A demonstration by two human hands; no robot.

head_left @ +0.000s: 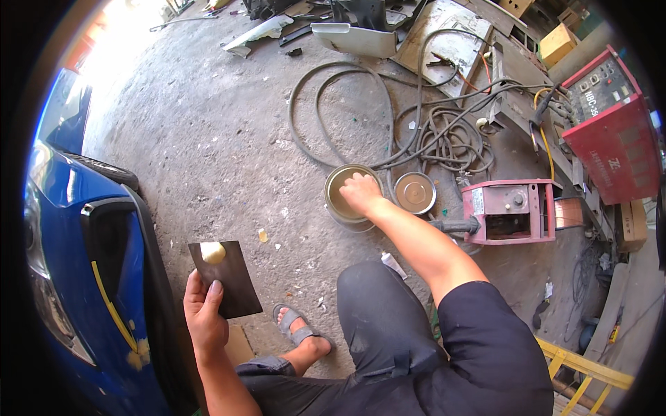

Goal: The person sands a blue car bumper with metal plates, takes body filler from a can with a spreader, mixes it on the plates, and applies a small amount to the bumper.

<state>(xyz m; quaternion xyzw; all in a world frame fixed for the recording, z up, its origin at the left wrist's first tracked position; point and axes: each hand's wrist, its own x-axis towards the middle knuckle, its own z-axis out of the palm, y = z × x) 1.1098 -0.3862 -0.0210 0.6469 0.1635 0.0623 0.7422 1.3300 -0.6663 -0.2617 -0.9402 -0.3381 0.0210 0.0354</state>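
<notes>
Left hand (206,312) was pinched nearly closed, thumb on top, holding a thin, flat dark sheet (239,288) by its left edge. Smooth cream blob (213,254) sat at the sheet's top edge. Right hand (361,194) was mostly curled, over the round open can (328,202); couldn't tell if it gripped anything. Can stood on rough concrete floor (208,152), ringed brownish lid (415,194) just beside it.

Rough concrete floor (201,139) here | far edge: broken white panel (260,33) | mid-floor: open can (327,201), round lid (416,193) just beside, white tube (393,265) near | rightward: tangled cables (454,142), red metal box (505,200)
</notes>
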